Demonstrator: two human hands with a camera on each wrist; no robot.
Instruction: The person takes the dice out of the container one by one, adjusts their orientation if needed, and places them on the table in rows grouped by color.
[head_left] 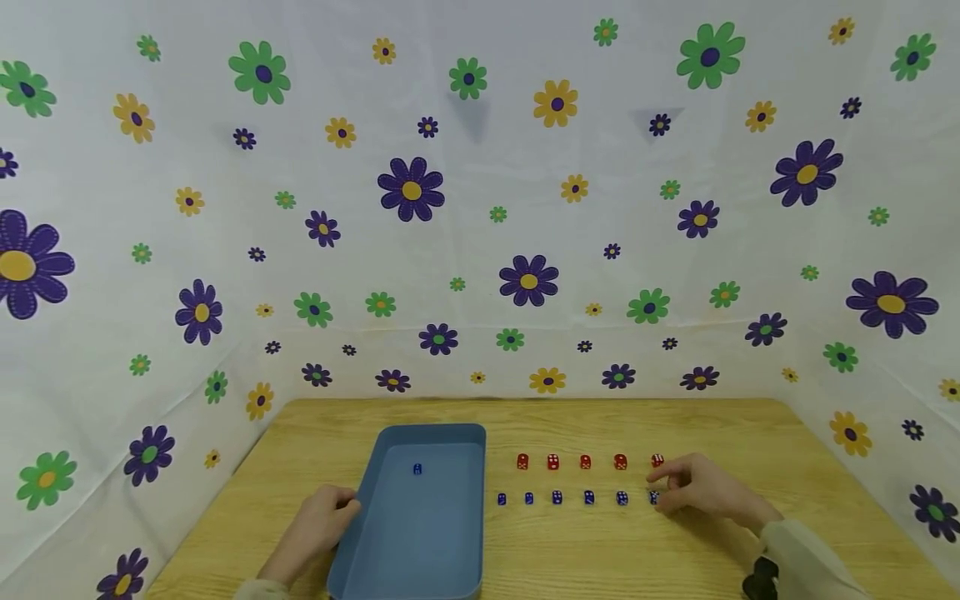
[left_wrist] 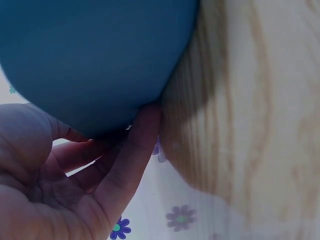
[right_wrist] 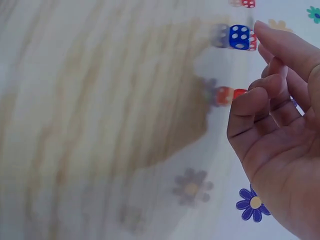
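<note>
A blue tray (head_left: 427,542) sits on the table, with one blue die (head_left: 417,469) lying inside it. My left hand (head_left: 318,527) grips the tray's left edge. In the left wrist view its fingers (left_wrist: 127,165) curl in against the tray's wall (left_wrist: 100,60). My right hand (head_left: 708,490) is at the right end of two rows of dice, its fingers loosely bent. The tip of its thumb is right beside the last blue die (head_left: 654,497); the index finger reaches near the last red die (head_left: 657,460). The right wrist view shows a small gap between a fingertip and the blue die (right_wrist: 240,37).
Several red dice (head_left: 552,462) form the back row, and several blue dice (head_left: 557,497) the front row, right of the tray. Both rows stand on a wooden table (head_left: 600,558). A white flowered cloth (head_left: 480,250) walls the table at the back and sides.
</note>
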